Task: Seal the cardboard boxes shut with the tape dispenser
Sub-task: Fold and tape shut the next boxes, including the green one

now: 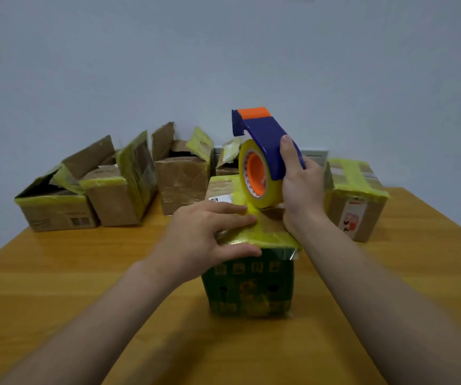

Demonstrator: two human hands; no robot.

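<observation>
right hand (303, 187) grips blue tape dispenser (265, 151) atop green box (248, 287), table (85, 273) centre near; left hand (204, 234) flat, fingers straight, pressing yellow tape (262, 234) on box top; open boxes (90, 190) far left

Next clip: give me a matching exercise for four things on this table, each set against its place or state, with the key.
Things:
1 dispenser
2 green box
3 left hand
4 far-left box

Places or states:
a flaps open, at the back
b gripped by the right hand
c fingers flat on the yellow tape
d nearest the camera

Pairs: 1-b; 2-d; 3-c; 4-a
</observation>
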